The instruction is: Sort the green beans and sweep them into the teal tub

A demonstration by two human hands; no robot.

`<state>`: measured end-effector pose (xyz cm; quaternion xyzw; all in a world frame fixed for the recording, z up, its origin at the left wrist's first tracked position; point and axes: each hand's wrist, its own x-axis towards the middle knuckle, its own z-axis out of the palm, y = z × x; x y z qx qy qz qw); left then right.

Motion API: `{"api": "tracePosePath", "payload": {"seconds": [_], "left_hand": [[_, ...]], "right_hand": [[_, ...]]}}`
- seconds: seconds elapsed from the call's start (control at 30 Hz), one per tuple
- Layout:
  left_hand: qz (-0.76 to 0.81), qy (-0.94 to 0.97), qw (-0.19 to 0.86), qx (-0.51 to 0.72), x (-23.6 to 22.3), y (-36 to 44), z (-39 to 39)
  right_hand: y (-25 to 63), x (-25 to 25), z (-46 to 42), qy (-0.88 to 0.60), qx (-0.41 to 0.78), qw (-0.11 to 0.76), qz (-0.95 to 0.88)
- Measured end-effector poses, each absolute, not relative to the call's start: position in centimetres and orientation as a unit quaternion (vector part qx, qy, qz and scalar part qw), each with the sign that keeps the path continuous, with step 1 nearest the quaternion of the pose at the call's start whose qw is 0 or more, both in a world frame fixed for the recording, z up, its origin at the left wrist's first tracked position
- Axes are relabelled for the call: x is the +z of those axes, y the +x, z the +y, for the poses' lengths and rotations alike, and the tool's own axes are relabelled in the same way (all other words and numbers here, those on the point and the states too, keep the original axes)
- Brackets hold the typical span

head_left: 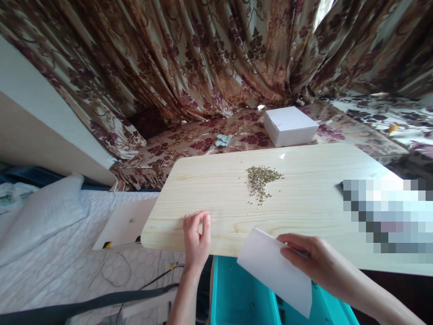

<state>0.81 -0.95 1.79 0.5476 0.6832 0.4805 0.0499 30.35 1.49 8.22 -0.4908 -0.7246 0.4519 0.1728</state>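
My right hand [304,255] grips a white sheet of paper [275,271] by its upper right edge, thumb on one side and fingers on the other. The paper tilts over the table's near edge and partly covers the turquoise bin below. On the left, my left hand [197,232] is at the near part of the table, its fingers curled and the thumb close to the index fingertip; anything between them is too small to make out. Beyond both hands, a loose pile of small greenish-brown seeds [260,180], with some pale bits, lies on the pale wood table [209,185].
Turquoise bins [237,293] stand below the table's near edge. A white box [291,124] and a small pale-blue packet [223,140] rest on the flowered cover behind. A blurred-out object [389,216] occupies the table's right end. Cables [117,271] lie at lower left.
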Motion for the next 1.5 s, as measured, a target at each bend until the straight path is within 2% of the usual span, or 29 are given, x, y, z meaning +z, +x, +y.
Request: {"api": "tracePosePath", "payload": {"seconds": [0.17, 0.33, 0.5, 0.7, 0.87, 0.93, 1.03, 1.13, 1.3, 1.5], "left_hand": [[0.687, 0.546, 0.05, 0.477, 1.9, 0.8, -1.0], [0.689, 0.545, 0.049, 0.475, 2.0, 0.9, -1.0], [0.688, 0.544, 0.051, 0.478, 1.9, 0.8, -1.0], [0.69, 0.542, 0.058, 0.476, 1.9, 0.9, -1.1], [0.686, 0.547, 0.05, 0.477, 1.8, 0.8, -1.1], [0.687, 0.539, 0.058, 0.484, 1.3, 0.5, -1.1], [0.691, 0.542, 0.051, 0.475, 0.0, -0.2, -1.0], [0.678, 0.552, 0.028, 0.485, -1.5, -0.4, -0.4], [0.68, 0.505, -0.019, 0.531, -2.7, 0.2, 0.5], [0.679, 0.517, -0.012, 0.521, -2.1, 0.2, 0.4]], "right_hand": [[32.0, 8.7, 3.5, -0.546, 0.32, 0.27, -0.725], [31.6, 8.9, 5.7, -0.573, 0.257, 0.289, -0.723], [30.1, 8.6, 6.8, -0.556, 0.282, 0.263, -0.736], [27.6, 9.6, 4.7, -0.487, 0.361, 0.176, -0.776], [28.4, 11.0, 2.9, -0.444, 0.396, 0.169, -0.786], [30.1, 11.1, 3.3, -0.471, 0.371, 0.219, -0.77], [33.0, 11.0, 5.1, -0.52, 0.263, 0.335, -0.74], [34.8, 10.8, 7.4, -0.527, 0.163, 0.406, -0.729], [34.4, 10.1, 10.2, -0.458, 0.105, 0.437, -0.767], [32.6, 9.4, 11.0, -0.421, 0.094, 0.426, -0.795]]}}
